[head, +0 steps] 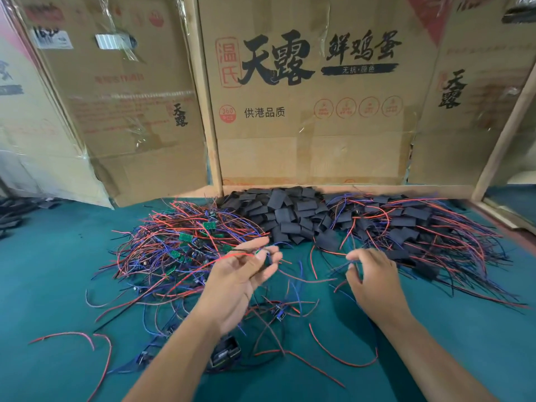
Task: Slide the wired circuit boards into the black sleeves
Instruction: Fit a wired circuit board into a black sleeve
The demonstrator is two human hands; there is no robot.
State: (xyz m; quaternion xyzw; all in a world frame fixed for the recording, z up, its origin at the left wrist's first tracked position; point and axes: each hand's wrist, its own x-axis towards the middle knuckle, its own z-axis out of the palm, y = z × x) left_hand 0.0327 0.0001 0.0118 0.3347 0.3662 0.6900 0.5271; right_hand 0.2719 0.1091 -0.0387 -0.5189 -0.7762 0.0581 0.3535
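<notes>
A tangle of small green circuit boards (185,237) with red and blue wires lies at centre left on the green table. A heap of empty black sleeves (293,211) sits at the back centre. To the right lies a pile of sleeved boards (412,227) with wires trailing out. My left hand (240,278) is raised, palm up, and pinches a small wired board at its fingertips, its red wire trailing off to the left. My right hand (374,274) hovers to the right with curled fingers pinching thin wires near a black sleeve.
Cardboard box panels (313,111) and wooden posts (203,97) wall off the back of the table. Loose wires and a few boards (280,311) lie on the green table surface (52,271) between my forearms. A small dark component (224,353) sits under my left forearm.
</notes>
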